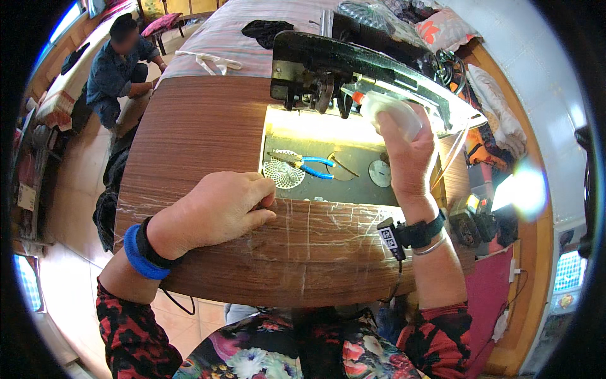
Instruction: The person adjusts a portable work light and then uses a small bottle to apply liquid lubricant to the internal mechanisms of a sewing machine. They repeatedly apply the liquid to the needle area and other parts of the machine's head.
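Note:
A sewing machine (pixel 379 69) is tipped back on its table, its underside parts showing. My right hand (pixel 404 142) is wrapped round a white plastic squeeze bottle (pixel 394 114). The bottle's orange-red tip points left, close to the parts under the machine. On the wooden tabletop (pixel 315 252) rests my left hand (pixel 221 202), fingers curled in and nothing seen in them, beside the lit opening. In that opening, on a dark metal tray (pixel 309 189), lie blue-handled pliers (pixel 315 165), a white perforated disc (pixel 284 174) and a round metal plate (pixel 380 173).
A striped bed (pixel 221 38) adjoins the table's far edge, with a black cloth (pixel 268 30) on it. Another person (pixel 120 69) squats at the far left. A dark motor-like unit (pixel 470 224) sits beyond the table's right edge. Thin cords (pixel 451 158) hang near my right hand.

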`<state>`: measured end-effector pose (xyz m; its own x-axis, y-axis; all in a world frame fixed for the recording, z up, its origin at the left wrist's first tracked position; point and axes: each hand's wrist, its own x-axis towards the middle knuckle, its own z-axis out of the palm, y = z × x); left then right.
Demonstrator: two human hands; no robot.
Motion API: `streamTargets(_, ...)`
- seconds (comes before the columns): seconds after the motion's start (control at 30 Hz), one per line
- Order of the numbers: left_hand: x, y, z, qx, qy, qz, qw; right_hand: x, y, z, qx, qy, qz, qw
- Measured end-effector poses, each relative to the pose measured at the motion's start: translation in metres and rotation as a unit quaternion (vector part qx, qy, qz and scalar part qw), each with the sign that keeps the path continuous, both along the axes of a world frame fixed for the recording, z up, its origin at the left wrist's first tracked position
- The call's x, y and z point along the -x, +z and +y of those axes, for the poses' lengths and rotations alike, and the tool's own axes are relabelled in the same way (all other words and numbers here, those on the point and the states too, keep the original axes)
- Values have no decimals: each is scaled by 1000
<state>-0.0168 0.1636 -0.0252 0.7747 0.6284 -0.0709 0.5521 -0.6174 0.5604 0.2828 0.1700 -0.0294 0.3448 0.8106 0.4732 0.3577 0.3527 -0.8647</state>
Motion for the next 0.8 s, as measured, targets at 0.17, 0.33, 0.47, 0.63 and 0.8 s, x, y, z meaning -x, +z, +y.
streamTargets(0.17, 2, 0, 0, 1, -5, -18, 1000, 3, 21, 0, -33, 12, -155, 987)
streamTargets(0.33, 3, -2, -1, 21, 4, -24, 1000, 6, 31, 5, -76, 24, -240, 968)
streamTargets(0.47, 3, -7, -1, -3, 2, -42, 999, 9, 34, 5, -84, 22, -280, 956)
streamTargets(0.63, 3, -9, -1, -11, -5, -50, 999, 12, 36, 7, -113, -4, -317, 942)
streamTargets(0.8, 3, -6, -2, 8, 3, -41, 999, 13, 35, 9, -138, -25, -334, 932)
